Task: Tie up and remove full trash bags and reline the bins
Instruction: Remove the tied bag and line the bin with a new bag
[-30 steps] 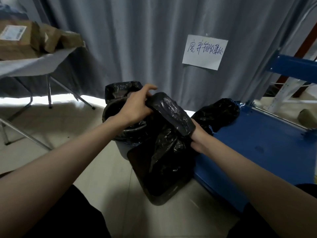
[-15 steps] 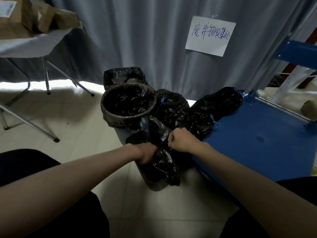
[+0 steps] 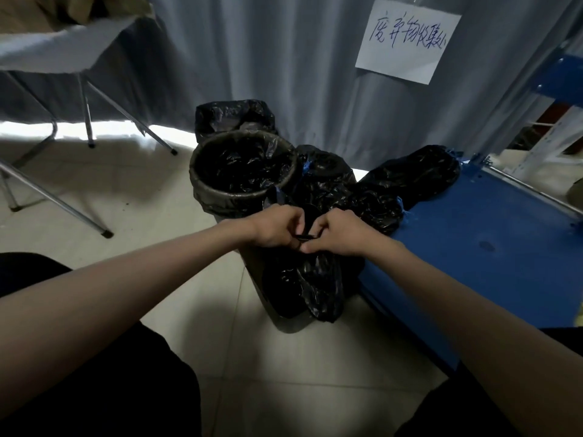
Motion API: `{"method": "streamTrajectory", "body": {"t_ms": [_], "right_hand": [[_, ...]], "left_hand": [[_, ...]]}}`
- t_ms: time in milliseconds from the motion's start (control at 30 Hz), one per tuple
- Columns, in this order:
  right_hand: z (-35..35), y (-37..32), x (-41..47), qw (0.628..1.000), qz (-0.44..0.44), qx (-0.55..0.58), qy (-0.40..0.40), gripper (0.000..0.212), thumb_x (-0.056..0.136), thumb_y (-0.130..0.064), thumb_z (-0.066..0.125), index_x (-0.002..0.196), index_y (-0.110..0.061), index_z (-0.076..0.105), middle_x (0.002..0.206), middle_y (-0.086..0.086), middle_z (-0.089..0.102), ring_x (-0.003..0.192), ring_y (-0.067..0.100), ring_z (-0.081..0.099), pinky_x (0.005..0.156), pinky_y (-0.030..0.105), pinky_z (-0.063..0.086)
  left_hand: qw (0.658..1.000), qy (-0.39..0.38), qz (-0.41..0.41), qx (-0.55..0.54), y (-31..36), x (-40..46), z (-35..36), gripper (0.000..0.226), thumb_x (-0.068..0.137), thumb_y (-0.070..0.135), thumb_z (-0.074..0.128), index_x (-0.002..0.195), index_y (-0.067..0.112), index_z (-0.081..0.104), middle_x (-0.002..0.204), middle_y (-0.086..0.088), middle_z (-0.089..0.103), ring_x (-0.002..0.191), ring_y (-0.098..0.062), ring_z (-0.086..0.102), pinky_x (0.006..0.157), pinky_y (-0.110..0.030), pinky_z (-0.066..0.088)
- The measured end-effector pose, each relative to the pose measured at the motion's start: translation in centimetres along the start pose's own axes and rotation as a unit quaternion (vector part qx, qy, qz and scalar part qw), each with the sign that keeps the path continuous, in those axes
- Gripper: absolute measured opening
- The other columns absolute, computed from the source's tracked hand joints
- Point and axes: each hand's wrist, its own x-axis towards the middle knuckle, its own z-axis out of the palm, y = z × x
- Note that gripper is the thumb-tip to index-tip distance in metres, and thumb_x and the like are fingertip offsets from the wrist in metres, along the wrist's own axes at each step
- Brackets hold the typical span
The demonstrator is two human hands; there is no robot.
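A black trash bag (image 3: 310,285) hangs over a bin on the floor in front of me. My left hand (image 3: 277,230) and my right hand (image 3: 339,234) meet at the top of the bag, and both pinch its gathered black plastic between curled fingers. Behind them to the left stands a round bin (image 3: 220,200) lined with a black bag. Several tied black bags (image 3: 413,175) lie behind and to the right, some with blue ties.
A blue flat cart (image 3: 492,253) fills the right side, touching the bags. A folding table (image 3: 63,55) with metal legs stands at the back left. A grey curtain with a handwritten paper sign (image 3: 407,39) hangs behind. Tiled floor lies open in front.
My hands came down from a raised, spread bag to the bag's top and closed in until they touch. The view tilted lower.
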Motion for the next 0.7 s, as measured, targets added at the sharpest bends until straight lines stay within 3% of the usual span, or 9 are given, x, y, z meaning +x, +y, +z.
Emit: {"method": "streamTrajectory", "body": {"t_ms": [33, 133, 333, 500, 600, 700], "right_hand": [[0.2, 0.1, 0.1, 1.000, -0.005, -0.014, 0.019, 0.016, 0.075, -0.038, 0.082, 0.074, -0.028, 0.069, 0.074, -0.008, 0.061, 0.083, 0.013, 0.060, 0.088, 0.039, 0.054], [0.0, 0.5, 0.3, 0.999, 0.002, -0.013, 0.048, 0.019, 0.077, -0.028, 0.081, 0.065, -0.027, 0.066, 0.069, -0.007, 0.058, 0.078, 0.016, 0.059, 0.087, 0.045, 0.054], [-1.1, 0.8, -0.3, 0.995, 0.019, -0.043, 0.090, 0.015, 0.076, -0.028, 0.082, 0.081, -0.019, 0.070, 0.085, -0.005, 0.064, 0.089, 0.017, 0.062, 0.075, 0.033, 0.044], [-1.8, 1.0, -0.4, 0.990, 0.047, -0.119, 0.064, 0.024, 0.071, -0.029, 0.087, 0.078, -0.017, 0.067, 0.090, 0.001, 0.065, 0.090, 0.023, 0.062, 0.076, 0.036, 0.046], [-1.7, 1.1, -0.3, 0.993, 0.020, -0.109, 0.044, 0.031, 0.068, -0.038, 0.087, 0.071, -0.024, 0.060, 0.081, -0.004, 0.059, 0.088, 0.020, 0.061, 0.076, 0.035, 0.048], [-1.3, 1.0, -0.1, 0.997, -0.037, -0.029, 0.060, 0.029, 0.070, -0.053, 0.081, 0.073, -0.035, 0.059, 0.069, -0.013, 0.048, 0.074, 0.007, 0.052, 0.081, 0.035, 0.049]], "left_hand": [[1.000, 0.004, 0.011, -0.008, -0.1, -0.2, -0.2, 0.028, 0.075, 0.015, 0.079, 0.085, 0.021, 0.053, 0.079, 0.007, 0.062, 0.073, -0.010, 0.056, 0.068, -0.025, 0.044], [0.999, 0.014, 0.030, -0.024, -0.4, -0.6, -0.9, 0.032, 0.073, 0.017, 0.082, 0.086, 0.022, 0.052, 0.076, 0.007, 0.064, 0.066, -0.004, 0.055, 0.061, -0.020, 0.042], [0.999, -0.019, 0.026, 0.007, -1.4, -1.6, -1.9, 0.025, 0.077, 0.027, 0.081, 0.086, 0.014, 0.062, 0.075, 0.007, 0.063, 0.063, -0.002, 0.055, 0.055, -0.012, 0.039], [0.998, -0.013, 0.061, -0.017, -1.2, -2.1, -2.3, 0.023, 0.083, 0.030, 0.076, 0.070, 0.019, 0.062, 0.062, 0.010, 0.057, 0.056, 0.001, 0.049, 0.057, -0.012, 0.038], [0.995, 0.010, 0.086, -0.040, -0.9, -2.2, -2.3, 0.028, 0.088, 0.030, 0.071, 0.065, 0.019, 0.060, 0.057, 0.011, 0.052, 0.053, 0.001, 0.046, 0.057, -0.012, 0.036], [0.994, 0.030, 0.100, -0.033, -0.5, -2.3, -2.3, 0.029, 0.091, 0.034, 0.066, 0.069, 0.015, 0.062, 0.060, 0.003, 0.054, 0.056, -0.002, 0.045, 0.058, -0.015, 0.036]]}}
